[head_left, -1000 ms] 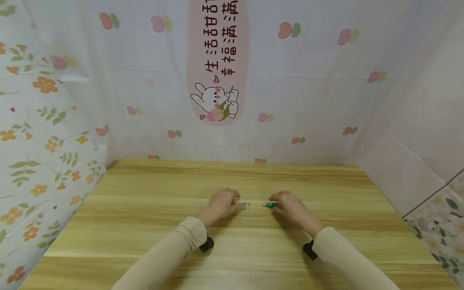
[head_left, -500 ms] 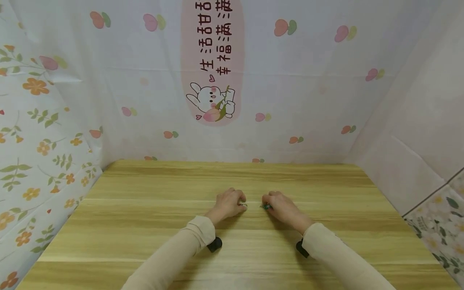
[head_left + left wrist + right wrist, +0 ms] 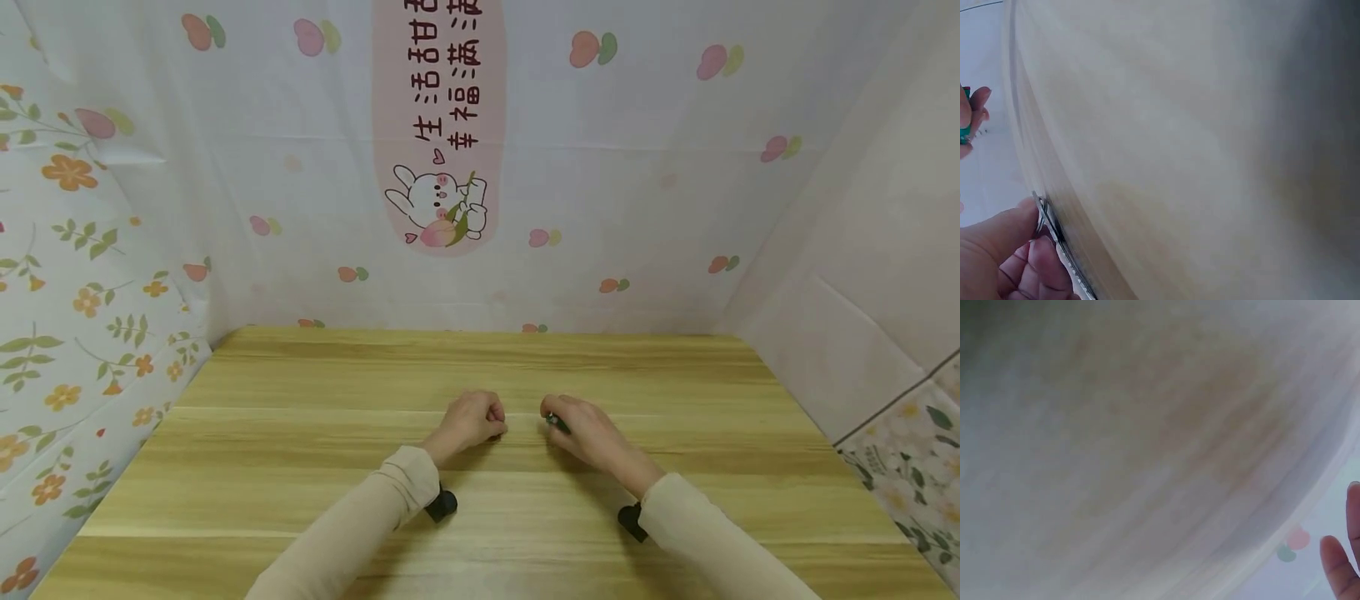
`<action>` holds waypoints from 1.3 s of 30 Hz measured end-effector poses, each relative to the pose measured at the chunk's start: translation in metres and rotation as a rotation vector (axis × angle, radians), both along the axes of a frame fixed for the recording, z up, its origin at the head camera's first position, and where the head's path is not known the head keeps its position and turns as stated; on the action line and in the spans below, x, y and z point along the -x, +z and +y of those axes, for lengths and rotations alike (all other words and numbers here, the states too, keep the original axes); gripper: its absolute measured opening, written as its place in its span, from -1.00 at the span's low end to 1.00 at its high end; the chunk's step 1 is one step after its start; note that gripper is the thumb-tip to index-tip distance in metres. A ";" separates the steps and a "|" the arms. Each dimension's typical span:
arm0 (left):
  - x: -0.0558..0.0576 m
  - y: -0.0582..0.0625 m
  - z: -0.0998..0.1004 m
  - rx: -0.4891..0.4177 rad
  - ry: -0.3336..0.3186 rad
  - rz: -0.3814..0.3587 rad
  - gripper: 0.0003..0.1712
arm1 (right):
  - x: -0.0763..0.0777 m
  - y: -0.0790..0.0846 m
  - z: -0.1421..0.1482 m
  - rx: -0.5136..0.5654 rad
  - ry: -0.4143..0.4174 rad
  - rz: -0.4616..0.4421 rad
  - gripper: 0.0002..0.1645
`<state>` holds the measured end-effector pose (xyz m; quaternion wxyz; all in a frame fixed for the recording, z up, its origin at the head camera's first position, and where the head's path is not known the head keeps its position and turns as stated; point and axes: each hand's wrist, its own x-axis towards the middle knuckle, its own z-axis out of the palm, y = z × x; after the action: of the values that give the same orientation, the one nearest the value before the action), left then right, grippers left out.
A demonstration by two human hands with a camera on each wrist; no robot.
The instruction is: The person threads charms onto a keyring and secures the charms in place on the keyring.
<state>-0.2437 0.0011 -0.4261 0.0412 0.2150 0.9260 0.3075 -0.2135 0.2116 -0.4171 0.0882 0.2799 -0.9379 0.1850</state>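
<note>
- My left hand point(image 3: 471, 421) pinches the metal ring piece point(image 3: 1049, 220) between thumb and fingers.
- My right hand point(image 3: 588, 427), at three o'clock from it, grips the green piece point(image 3: 557, 423), which pokes out on its nine o'clock side, tilted.
- A second ago the metal ring lay in plain sight on the table point(image 3: 480, 517), and the green piece lay flatter; now both are caught in my fingers, so I judge the picking-up done on both sides, the pieces apart.
- The head view hides the ring behind my left fingers; the left wrist view shows it, with a flat strip running toward five o'clock. Whether it touches the wood I can't tell.
- That view also catches my right hand toward eleven o'clock; the right wrist view gives only two fingertips point(image 3: 1336, 565) at four o'clock, no green.
- Farther out, at twelve o'clock, hangs the printed cloth point(image 3: 637, 167).
</note>
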 end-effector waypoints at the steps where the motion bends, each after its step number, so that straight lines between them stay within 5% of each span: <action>1: 0.000 0.000 -0.001 -0.012 -0.009 0.003 -0.85 | -0.001 0.001 0.000 0.006 0.001 0.009 -0.86; 16: -0.012 0.008 -0.010 -0.109 -0.031 -0.032 -0.86 | -0.016 0.007 0.000 0.112 0.068 0.192 -0.80; 26: -0.027 0.018 -0.002 -0.413 -0.051 -0.170 -0.94 | -0.033 0.013 -0.008 0.244 0.090 0.244 -0.74; 31: -0.038 0.027 0.005 -0.496 -0.043 -0.242 -0.93 | -0.040 0.011 -0.013 0.299 0.065 0.290 -0.71; 39: -0.048 0.032 0.010 -0.450 -0.030 -0.161 -0.96 | -0.047 0.013 -0.019 0.355 0.039 0.262 -0.72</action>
<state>-0.1954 0.0110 -0.3940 0.0704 0.2073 0.8247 0.5214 -0.1661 0.1925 -0.4040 0.2539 0.2997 -0.8654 0.3111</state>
